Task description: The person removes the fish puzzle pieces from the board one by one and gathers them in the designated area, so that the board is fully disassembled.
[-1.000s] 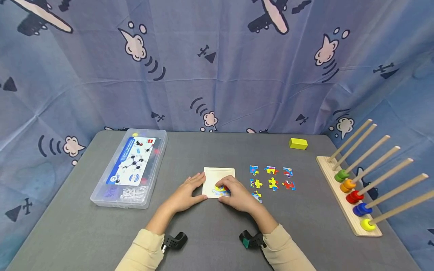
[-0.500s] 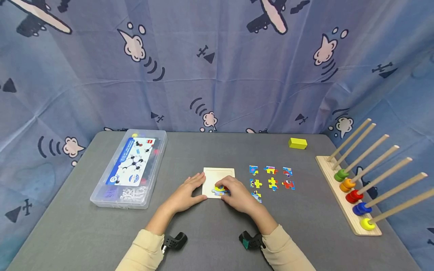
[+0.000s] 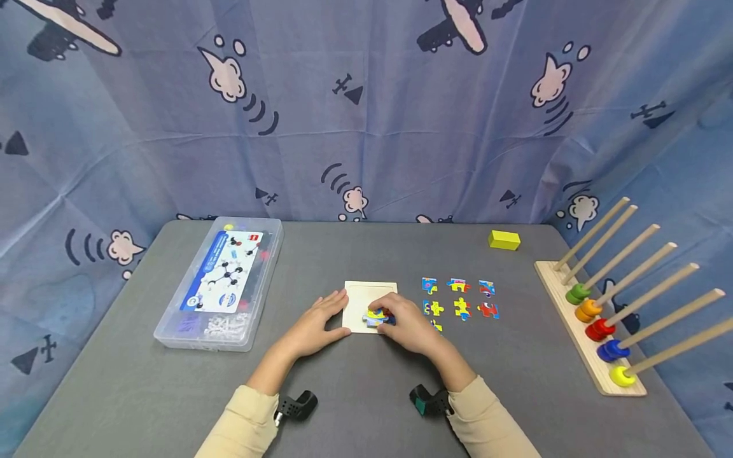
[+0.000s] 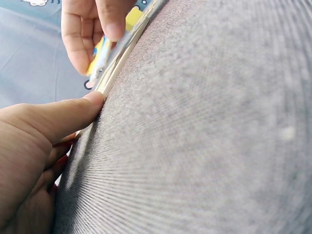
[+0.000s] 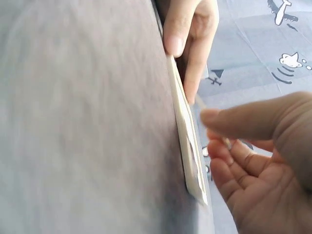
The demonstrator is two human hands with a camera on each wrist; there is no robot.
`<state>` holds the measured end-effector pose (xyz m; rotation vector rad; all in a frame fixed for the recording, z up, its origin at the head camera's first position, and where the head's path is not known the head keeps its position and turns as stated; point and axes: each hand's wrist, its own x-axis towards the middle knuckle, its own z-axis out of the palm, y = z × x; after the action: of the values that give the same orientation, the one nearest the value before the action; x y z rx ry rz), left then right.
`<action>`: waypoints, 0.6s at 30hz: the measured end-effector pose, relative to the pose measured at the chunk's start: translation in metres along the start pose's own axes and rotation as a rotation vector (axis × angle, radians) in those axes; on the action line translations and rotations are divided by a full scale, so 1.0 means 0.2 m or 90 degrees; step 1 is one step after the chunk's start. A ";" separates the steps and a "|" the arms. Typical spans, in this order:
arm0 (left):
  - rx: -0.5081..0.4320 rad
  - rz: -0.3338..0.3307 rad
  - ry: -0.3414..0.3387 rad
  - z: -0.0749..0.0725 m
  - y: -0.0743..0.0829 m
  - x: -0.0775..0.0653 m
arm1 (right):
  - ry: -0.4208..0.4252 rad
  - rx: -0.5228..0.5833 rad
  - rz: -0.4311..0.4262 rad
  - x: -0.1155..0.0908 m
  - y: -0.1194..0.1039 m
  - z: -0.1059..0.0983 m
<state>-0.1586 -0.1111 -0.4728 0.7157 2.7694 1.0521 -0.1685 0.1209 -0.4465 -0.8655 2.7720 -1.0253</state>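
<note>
A square wooden puzzle tray point(image 3: 356, 299) lies on the grey table. My left hand point(image 3: 314, 327) rests along its left side with extended fingers, the thumb touching the near left corner. With thumb and fingers, my right hand point(image 3: 405, 323) pinches a blue and yellow puzzle piece point(image 3: 373, 317) over the near part of the tray. In the left wrist view the piece point(image 4: 100, 56) looks tilted, just above the tray edge point(image 4: 119, 63). Fingers partly cover the piece, and whether another piece lies beneath it I cannot tell. Several loose puzzle pieces point(image 3: 461, 309) lie to the right.
A clear plastic case point(image 3: 260, 280) with a molecule picture stands on the left. At the right is a wooden peg rack point(image 3: 590, 362) with coloured rings and tall rods. A yellow block point(image 3: 504, 240) sits far right, near a hanging patterned cloth point(image 3: 366, 127).
My right hand has shifted slightly right with the piece, which now appears raised and tilted. It covers more of the nearest loose piece. The left hand stays put.
</note>
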 end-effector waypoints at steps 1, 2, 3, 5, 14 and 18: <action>-0.001 0.000 0.000 0.00 0.00 0.00 | -0.003 0.010 0.004 0.00 0.00 -0.01; 0.001 0.000 0.000 0.00 0.00 0.00 | -0.005 0.019 0.007 -0.01 0.01 -0.02; 0.001 0.000 -0.001 0.00 0.01 0.00 | -0.008 0.029 0.010 -0.02 0.01 -0.04; 0.003 0.002 -0.001 -0.01 0.01 0.00 | -0.013 0.048 0.021 -0.04 0.03 -0.07; 0.009 0.017 0.005 -0.01 0.00 0.00 | -0.004 0.058 0.055 -0.20 0.16 -0.22; 0.006 0.016 0.003 -0.01 0.00 0.00 | 0.005 0.060 0.052 -0.28 0.24 -0.29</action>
<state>-0.1587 -0.1117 -0.4720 0.7525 2.7778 1.0477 -0.1582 0.2131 -0.4385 -0.7311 2.7163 -1.1366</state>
